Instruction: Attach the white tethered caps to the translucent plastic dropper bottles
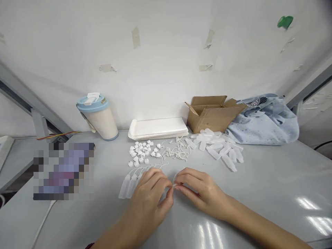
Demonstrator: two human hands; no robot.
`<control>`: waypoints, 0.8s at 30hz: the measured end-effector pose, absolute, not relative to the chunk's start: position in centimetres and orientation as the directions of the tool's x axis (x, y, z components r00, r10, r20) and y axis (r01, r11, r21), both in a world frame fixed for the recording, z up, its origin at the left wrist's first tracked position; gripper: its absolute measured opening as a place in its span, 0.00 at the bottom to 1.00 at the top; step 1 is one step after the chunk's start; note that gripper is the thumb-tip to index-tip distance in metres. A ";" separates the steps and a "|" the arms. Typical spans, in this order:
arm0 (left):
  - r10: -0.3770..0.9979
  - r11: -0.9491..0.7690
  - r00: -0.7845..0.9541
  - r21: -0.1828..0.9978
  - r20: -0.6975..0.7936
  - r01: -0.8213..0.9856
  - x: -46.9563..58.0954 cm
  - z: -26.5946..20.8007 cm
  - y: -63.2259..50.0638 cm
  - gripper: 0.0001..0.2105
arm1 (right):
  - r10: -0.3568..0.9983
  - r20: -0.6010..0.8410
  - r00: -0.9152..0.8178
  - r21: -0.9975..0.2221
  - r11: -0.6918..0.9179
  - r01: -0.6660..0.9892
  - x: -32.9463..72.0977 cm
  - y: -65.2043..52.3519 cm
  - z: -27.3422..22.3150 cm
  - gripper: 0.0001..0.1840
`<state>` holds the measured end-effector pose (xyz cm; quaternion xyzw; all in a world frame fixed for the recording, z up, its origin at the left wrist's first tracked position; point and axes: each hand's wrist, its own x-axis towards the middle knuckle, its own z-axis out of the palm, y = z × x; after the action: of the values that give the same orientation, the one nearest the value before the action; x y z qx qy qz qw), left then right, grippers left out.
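My left hand [153, 192] and my right hand [201, 190] meet low in the middle, fingertips pinched together. Between them is a thin white strap [174, 181], curving up from the pinch; its ends are hidden by the fingers. Beside and partly behind my left hand, several small translucent bottles [125, 186] lie in a row with thin straps curving from their necks. Just beyond the hands is a tangle of loose white straps [178, 152]. Left of it lie several small white caps [141, 150]. A heap of translucent bottles [220, 147] without straps spreads to the right.
Along the wall stand a cream tumbler with a blue lid [100, 117], a stack of white flat packs [158, 128], an open cardboard box [212, 117] and a light blue cloth bundle [264, 121]. A blurred-out device [64, 171] with a white cable lies left on the grey table [259, 193].
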<state>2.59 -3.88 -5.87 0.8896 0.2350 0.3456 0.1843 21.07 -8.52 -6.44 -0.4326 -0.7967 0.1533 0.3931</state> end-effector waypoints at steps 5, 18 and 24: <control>0.566 -0.816 0.619 0.481 0.545 0.322 2.6 -5.9 -3.7 0.08 | 0.807 0.481 -0.343 -0.579 0.586 0.566 21.1 -8.6 -6.5 0.06; 0.586 -0.810 0.534 0.461 0.610 0.362 2.2 -4.9 -3.4 0.08 | 0.912 0.406 -0.057 -0.221 0.158 0.962 26.3 -5.0 -8.1 0.22; 0.550 -0.834 0.553 0.436 0.626 0.337 1.9 -5.2 -3.5 0.08 | 0.951 0.304 -0.051 -0.117 0.090 0.989 27.3 -4.1 -9.7 0.28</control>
<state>1.91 -3.52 -5.21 0.8709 0.2548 0.3985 0.1336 27.33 -4.13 -9.69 -0.6716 -0.7223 -0.0618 0.1532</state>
